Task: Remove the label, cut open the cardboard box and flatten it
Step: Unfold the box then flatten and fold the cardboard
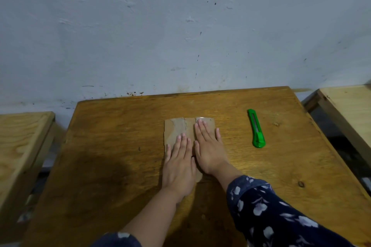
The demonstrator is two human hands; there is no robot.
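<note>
Wooden counter [120, 146] against a pale wall [180, 26].
We press both grips, left [178, 158] and right [208, 146], flat-fingered on the flattened box [178, 126], holding nothing.

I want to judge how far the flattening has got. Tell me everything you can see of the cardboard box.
The cardboard box is a small, brown, worn piece lying flat on the wooden table, near its middle. A crease runs lengthwise down it, and a shiny strip, apparently tape, shows at its far right corner. The left hand and right hand press on it side by side with straight fingers, covering its near part. No label can be made out.
</note>
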